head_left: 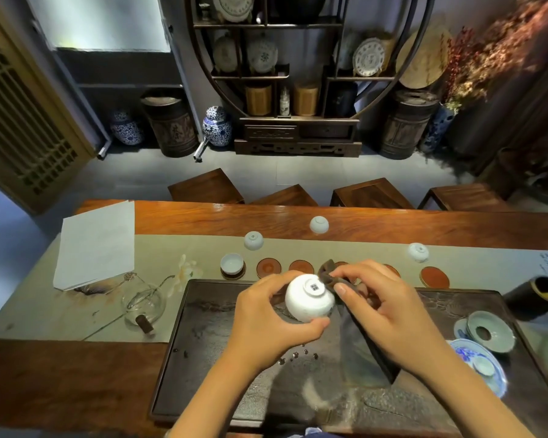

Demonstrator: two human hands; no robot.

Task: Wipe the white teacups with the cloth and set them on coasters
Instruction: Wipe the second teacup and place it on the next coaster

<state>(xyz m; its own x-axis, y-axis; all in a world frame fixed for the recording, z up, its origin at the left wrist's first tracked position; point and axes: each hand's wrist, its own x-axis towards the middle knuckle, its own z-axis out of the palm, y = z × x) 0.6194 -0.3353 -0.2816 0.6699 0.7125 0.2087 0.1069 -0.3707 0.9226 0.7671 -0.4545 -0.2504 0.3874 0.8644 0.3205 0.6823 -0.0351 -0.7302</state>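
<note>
Above the dark tea tray (pixel 222 368), the left hand (pixel 266 317) gripped a white teacup (pixel 309 300) turned so its marked foot faced the camera, thumb under the rim side and fingers curled over the top. The right hand (pixel 383 311) was closed on a brown cloth (pixel 331 276), pinching it against the cup's right side; the rest of the cloth hung down as a dark strip toward the tray.

Behind the hands, on the pale runner (pixel 76 308) covering the wooden surface (pixel 393 226), round reddish coasters (pixel 269 267) lay in a row, some partly hidden by the hands. At the left end of that row, one upright teacup (pixel 232 263) sat on a dark coaster. Three more white teacups stood upside down farther back: one (pixel 253 240) on the runner's far edge, one (pixel 319 224) on bare wood, and one (pixel 418 251) to the right on the runner.

A glass pitcher (pixel 144 306) lay left of the tray, and a celadon strainer (pixel 491 331) rested at its right edge beside a blue-and-white dish (pixel 465 354).
</note>
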